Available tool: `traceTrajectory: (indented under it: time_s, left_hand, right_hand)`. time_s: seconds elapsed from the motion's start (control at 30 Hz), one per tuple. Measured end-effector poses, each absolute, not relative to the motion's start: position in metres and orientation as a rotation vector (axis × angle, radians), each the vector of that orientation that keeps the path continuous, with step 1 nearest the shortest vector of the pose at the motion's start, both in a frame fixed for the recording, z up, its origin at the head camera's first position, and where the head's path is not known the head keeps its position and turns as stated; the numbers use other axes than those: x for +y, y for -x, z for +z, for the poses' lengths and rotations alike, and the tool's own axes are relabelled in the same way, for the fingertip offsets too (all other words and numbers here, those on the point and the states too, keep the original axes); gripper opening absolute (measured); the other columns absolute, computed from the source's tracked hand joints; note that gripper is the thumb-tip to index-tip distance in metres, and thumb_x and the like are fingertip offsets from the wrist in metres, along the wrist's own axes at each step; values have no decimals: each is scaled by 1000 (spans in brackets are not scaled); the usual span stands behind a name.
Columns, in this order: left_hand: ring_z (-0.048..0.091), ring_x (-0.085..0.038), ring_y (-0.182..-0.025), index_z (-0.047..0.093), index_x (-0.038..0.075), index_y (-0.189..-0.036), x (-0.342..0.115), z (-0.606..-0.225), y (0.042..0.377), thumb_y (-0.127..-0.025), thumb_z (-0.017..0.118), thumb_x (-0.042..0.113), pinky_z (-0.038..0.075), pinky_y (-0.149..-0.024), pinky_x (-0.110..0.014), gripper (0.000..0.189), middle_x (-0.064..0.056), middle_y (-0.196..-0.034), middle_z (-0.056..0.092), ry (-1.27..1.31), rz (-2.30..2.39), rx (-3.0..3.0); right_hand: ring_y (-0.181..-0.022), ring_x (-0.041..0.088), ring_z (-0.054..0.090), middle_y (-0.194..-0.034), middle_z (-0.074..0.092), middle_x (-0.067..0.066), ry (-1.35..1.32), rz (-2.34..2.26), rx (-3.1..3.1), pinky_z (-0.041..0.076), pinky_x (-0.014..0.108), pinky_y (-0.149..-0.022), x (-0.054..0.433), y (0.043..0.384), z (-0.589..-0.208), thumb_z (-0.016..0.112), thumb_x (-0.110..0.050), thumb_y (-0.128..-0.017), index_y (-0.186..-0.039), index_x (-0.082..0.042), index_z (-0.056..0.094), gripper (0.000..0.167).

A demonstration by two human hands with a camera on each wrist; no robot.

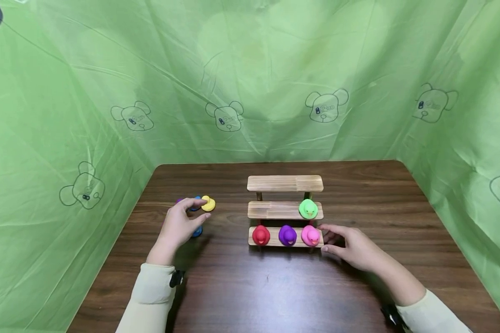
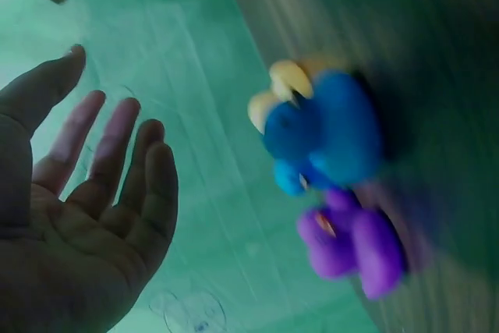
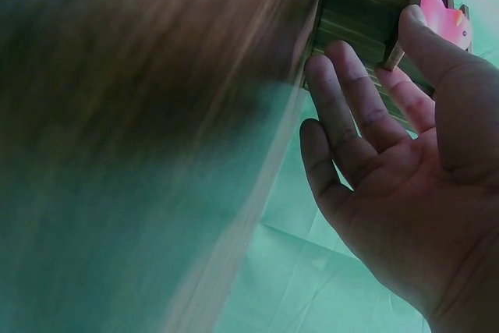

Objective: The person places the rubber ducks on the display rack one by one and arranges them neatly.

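Note:
My left hand [image 1: 179, 224] hovers over a small group of rubber ducks, thumb and fingers spread with nothing between them. A yellow duck [image 1: 209, 204] sits just beyond its fingertips, and a blue duck [image 1: 197, 231] shows beside the thumb. The left wrist view has a blue duck [image 2: 347, 130] and a purple duck [image 2: 355, 243] to the right of the empty palm. My right hand [image 1: 354, 245] is at the right end of a three-tier wooden stand [image 1: 285, 183], thumb and loosely extended fingers right at the lowest step's end, beside a pink duck [image 1: 310, 236].
On the lowest step also sit a red duck [image 1: 260, 236] and a purple duck [image 1: 287, 236]. A green duck [image 1: 308, 209] stands at the right of the middle step. Green printed sheeting [image 1: 271, 83] surrounds the dark wooden table [image 1: 266, 296].

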State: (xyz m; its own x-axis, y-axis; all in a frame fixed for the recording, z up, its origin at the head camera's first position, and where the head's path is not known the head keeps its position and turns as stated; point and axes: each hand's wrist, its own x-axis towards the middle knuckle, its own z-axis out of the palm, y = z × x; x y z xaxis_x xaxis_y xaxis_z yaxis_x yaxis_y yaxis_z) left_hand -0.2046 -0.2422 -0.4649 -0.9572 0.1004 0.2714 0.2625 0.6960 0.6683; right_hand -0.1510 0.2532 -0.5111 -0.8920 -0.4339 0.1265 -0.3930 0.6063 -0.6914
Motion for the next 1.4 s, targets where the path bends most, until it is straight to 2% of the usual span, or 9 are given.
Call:
traceTrajectory:
  time_s: [0.07,0.2,0.27,0.4,0.63,1.1,1.4]
  left_hand:
    - [70,-26,-105,76,10,-121,-251,-469,204,-86,90,20,59,-89,-50,39,-6,-119,74,255,-1027,-2728]
    - [69,-29,-93,77,14,-122,-266,-476,203,-85,90,28,56,-77,-45,42,-8,-113,73,156,-894,-2818]
    - [68,-31,-91,77,15,-123,-271,-480,203,-85,90,29,53,-75,-43,43,-9,-111,73,134,-870,-2854]
    - [68,-34,-97,76,14,-124,-278,-486,202,-86,90,31,52,-83,-47,44,-13,-114,74,108,-885,-2894]
    - [64,-39,-122,76,14,-124,-285,-498,201,-84,91,32,50,-100,-58,47,-14,-129,71,121,-897,-2904]
    - [66,-37,-117,78,11,-119,-288,-507,203,-82,93,26,51,-100,-55,44,-13,-123,72,143,-920,-2911]
    - [67,-34,-112,80,13,-108,-288,-507,203,-81,94,26,52,-97,-53,33,-11,-115,74,120,-903,-2934]
  right_hand:
    - [-91,8,70,-96,74,-9,702,-1166,2768,60,38,-84,253,151,-511,84,-21,-92,-140,-6,64,54]
    - [-92,8,70,-97,74,-9,700,-1172,2763,60,38,-84,252,150,-511,84,-22,-92,-140,-6,64,54]
    - [-91,9,70,-96,74,-9,703,-1178,2762,60,38,-84,253,150,-511,84,-22,-92,-140,-6,64,54]
    - [-91,9,70,-96,74,-8,706,-1183,2759,59,39,-84,253,150,-510,83,-24,-92,-139,-7,65,53]
    - [-92,9,70,-97,74,-8,709,-1183,2753,60,39,-84,253,150,-509,83,-24,-93,-140,-7,64,54]
    - [-91,11,70,-96,74,-7,720,-1201,2747,60,40,-83,253,151,-511,84,-22,-92,-139,-6,65,53]
    - [-91,10,70,-96,74,-8,711,-1188,2751,60,39,-84,254,152,-513,84,-20,-91,-140,-6,64,54]
